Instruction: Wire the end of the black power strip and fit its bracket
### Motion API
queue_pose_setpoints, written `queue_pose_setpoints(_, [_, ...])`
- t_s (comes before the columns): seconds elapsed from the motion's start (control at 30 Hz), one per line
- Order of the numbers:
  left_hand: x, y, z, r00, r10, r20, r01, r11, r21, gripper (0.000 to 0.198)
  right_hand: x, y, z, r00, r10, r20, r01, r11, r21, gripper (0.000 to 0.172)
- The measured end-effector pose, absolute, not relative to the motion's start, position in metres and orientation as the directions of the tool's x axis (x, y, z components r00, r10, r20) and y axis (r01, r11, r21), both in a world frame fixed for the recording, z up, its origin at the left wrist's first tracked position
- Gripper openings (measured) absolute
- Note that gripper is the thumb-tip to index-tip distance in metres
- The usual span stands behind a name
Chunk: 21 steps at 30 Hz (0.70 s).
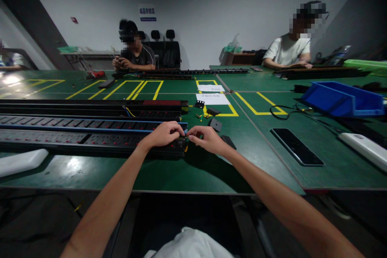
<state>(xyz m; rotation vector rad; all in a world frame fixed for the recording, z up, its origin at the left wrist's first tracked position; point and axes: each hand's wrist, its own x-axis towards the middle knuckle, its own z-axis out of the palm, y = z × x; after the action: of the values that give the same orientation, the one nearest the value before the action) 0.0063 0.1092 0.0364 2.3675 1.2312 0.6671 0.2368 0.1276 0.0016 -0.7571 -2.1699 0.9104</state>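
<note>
Partly beneath left grip [163, 133]: black strip [105, 140].

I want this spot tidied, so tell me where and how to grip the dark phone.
Probably best: pinch the phone across its two long edges near mid-length, right hand coming from above and the left. It lies flat and slim on the green table, and the white device sits to its right.

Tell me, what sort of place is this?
It looks like a small assembly workshop: long black strips with rows of sockets lie on a green table marked with yellow lines, and other people sit around it.
</note>
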Motion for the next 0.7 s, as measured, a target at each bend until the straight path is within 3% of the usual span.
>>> queue_pose_setpoints(0.37, [0.007,0.109,0.037,0.491,0.841,0.229,0.646,-0.527,0.552,0.024,0.238,0.128,0.004,-0.545,0.744,0.387,0.427,0.643,-0.636,0.017])
queue_pose_setpoints(0.7, [0.008,0.108,0.039,0.493,0.841,0.223,0.646,-0.525,0.554,0.023,0.231,0.137,-0.013,-0.464,0.837,0.292,0.394,0.490,-0.778,0.025])
